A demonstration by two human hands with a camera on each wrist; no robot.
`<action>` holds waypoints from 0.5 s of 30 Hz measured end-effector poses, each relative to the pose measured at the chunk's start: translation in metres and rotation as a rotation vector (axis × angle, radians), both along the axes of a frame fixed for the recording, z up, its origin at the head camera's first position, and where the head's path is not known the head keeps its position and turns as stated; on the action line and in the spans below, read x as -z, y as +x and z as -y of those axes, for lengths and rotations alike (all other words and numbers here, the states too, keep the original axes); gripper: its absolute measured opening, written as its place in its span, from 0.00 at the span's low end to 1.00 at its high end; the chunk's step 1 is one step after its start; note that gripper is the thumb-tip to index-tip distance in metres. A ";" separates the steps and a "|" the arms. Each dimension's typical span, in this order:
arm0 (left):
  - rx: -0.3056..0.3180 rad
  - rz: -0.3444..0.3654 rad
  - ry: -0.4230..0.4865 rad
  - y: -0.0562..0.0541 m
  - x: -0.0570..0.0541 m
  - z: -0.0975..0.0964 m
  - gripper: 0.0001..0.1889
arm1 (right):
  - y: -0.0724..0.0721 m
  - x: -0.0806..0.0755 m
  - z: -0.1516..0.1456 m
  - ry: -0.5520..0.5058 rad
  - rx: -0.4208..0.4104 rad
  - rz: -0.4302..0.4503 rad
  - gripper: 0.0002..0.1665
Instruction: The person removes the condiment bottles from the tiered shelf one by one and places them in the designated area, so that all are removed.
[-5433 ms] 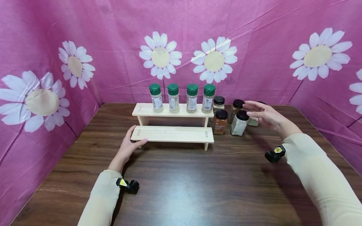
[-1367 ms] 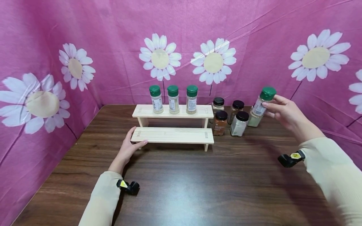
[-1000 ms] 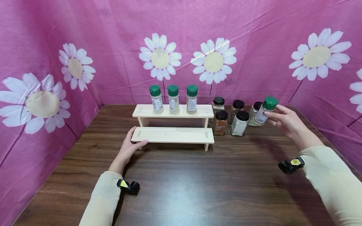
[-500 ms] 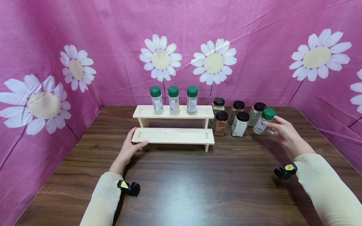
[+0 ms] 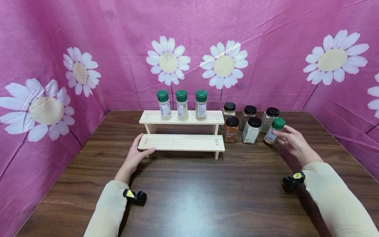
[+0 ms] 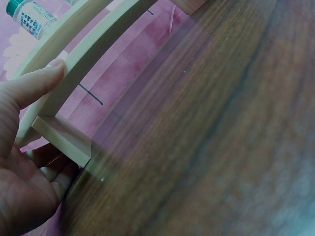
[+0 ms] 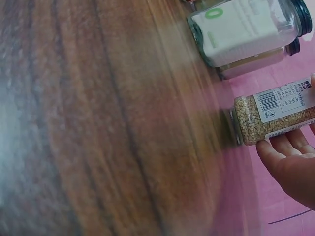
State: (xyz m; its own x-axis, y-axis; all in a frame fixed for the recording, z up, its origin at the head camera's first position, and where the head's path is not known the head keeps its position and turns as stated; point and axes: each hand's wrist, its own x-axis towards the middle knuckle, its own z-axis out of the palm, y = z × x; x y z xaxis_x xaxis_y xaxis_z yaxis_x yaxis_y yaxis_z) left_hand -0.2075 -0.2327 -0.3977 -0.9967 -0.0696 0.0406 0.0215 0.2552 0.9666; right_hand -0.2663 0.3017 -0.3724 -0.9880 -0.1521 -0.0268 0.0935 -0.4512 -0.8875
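My right hand (image 5: 293, 142) grips a clear spice bottle (image 5: 270, 135) with a green cap, fingers and thumb round its body. In the right wrist view, pale seeds fill this seed bottle (image 7: 251, 120) and its base is right at the tabletop. It stands slightly tilted, to the right of a white-labelled jar (image 5: 251, 134). My left hand (image 5: 133, 158) grips the left end of the lower tier of a two-step wooden rack (image 5: 180, 142). Its thumb lies on the front edge, as the left wrist view also shows. Three green-capped bottles (image 5: 182, 107) stand on the rack's upper tier.
Several black-lidded jars stand in two rows right of the rack, among them a reddish jar (image 5: 230, 131) in front and a greenish jar (image 5: 267, 121) behind the held bottle. A pink flowered cloth (image 5: 189, 19) hangs behind the brown wooden table (image 5: 189, 194).
The rightmost green-capped bottle has left the upper tier in my right hand. It came past the back-right jar, down and forward to the front row's right end. My left hand stayed put.
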 end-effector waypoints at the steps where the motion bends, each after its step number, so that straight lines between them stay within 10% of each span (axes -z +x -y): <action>1: 0.000 0.000 -0.001 0.000 0.000 0.000 0.44 | 0.000 0.002 0.000 -0.014 0.014 -0.012 0.18; 15: -0.003 0.009 -0.006 0.000 0.001 0.000 0.44 | -0.006 0.013 -0.008 -0.009 0.000 0.060 0.16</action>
